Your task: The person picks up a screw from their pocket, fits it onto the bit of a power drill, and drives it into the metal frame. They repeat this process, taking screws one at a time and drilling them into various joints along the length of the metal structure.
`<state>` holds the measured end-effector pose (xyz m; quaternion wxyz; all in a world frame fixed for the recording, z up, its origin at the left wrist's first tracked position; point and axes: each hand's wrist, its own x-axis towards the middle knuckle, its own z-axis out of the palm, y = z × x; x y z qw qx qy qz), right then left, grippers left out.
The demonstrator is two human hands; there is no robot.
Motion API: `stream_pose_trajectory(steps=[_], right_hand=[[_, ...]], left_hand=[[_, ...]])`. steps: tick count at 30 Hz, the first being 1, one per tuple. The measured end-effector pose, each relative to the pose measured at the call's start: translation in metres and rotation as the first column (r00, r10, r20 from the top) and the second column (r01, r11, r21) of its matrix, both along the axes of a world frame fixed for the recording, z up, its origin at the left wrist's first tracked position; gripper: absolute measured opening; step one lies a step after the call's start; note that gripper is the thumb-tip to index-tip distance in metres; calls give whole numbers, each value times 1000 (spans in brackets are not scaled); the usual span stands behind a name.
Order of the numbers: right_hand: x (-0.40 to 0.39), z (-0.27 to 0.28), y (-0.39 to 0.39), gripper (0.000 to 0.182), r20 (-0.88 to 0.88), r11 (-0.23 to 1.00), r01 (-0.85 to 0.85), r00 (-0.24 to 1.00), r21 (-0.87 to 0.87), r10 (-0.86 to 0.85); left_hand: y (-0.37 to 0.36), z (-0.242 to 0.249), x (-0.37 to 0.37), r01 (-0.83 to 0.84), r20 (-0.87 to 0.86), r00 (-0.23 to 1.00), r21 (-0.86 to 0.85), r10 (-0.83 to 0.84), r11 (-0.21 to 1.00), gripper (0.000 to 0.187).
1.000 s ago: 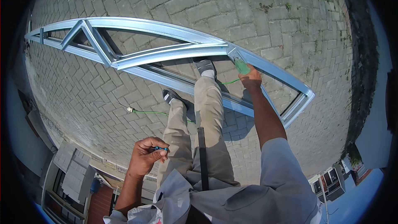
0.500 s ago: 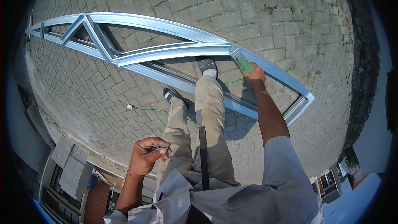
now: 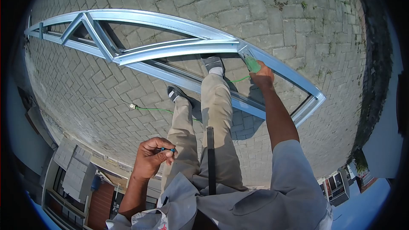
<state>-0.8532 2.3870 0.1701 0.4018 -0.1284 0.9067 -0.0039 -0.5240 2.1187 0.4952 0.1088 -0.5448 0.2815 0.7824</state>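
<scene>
My right hand [image 3: 263,76] is closed around a green corded drill [image 3: 252,64]. The drill's front end points at the joint where a curved inner bar [image 3: 179,52] meets the outer rail of the light steel truss [image 3: 272,62]; whether the tip touches the metal is too small to tell. Lower down, near my left thigh, my left hand [image 3: 152,158] pinches small blue-headed screws [image 3: 168,149] between thumb and fingers. My palm hides part of what it holds.
The truss lies on grey paving bricks [image 3: 102,102], and one of my feet stands inside its frame. A green cord [image 3: 155,110] runs past my legs to a pale plug connector [image 3: 133,106]. Buildings [image 3: 76,179] show at the lower left.
The view has shifted slightly. Both hands keep nearly the same places, the right one still on the drill at the joint and the left one still pinching the screws.
</scene>
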Motion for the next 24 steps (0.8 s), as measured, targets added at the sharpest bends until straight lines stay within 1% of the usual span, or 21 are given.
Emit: stream_pose_trajectory(steps=[2,5,8,11,13,14,15,17,19,21,23,24], right_hand=[[5,3,-4,62,-16,986,-149,989,77,150],[-7,-1,-2,60,-33,996,2,999,-87,-5],[-13,-3,0,57,10,988,63,998,-138,-62],[-6,24,-3,54,43,970,152,988,-187,-146],[9,57,7,55,101,882,299,954,-365,-282],[16,77,12,56,139,817,366,930,-446,-340],[22,104,16,59,195,779,430,903,-457,-384],[28,177,9,65,374,681,581,812,-446,-448],[32,239,0,70,527,634,652,741,-416,-416],[37,272,-2,74,568,668,607,757,-430,-322],[42,295,-7,76,572,704,543,786,-458,-234],[45,301,-10,77,586,692,552,778,-464,-227]], left_hand=[[-2,-1,-2,13,-2,1000,-19,-13,1000,12],[-6,1,-4,47,-23,999,-22,-48,999,13],[-11,-2,-6,44,-17,999,-12,-45,999,14],[-16,-15,-7,-7,-34,999,-17,7,1000,14],[-19,-28,-12,-7,-42,999,-37,5,999,12],[-20,-40,-14,-5,-40,999,-42,3,999,11],[-21,-52,-17,-4,-32,999,-47,2,999,11],[-22,-82,-29,-31,-79,996,-45,27,998,11],[-22,-112,-38,-45,-76,996,-20,43,999,14],[-23,-132,-44,-81,-106,991,18,82,997,15],[-22,-140,-48,-98,-124,987,44,103,994,16],[-23,-141,-50,-100,-122,987,45,105,994,16]])
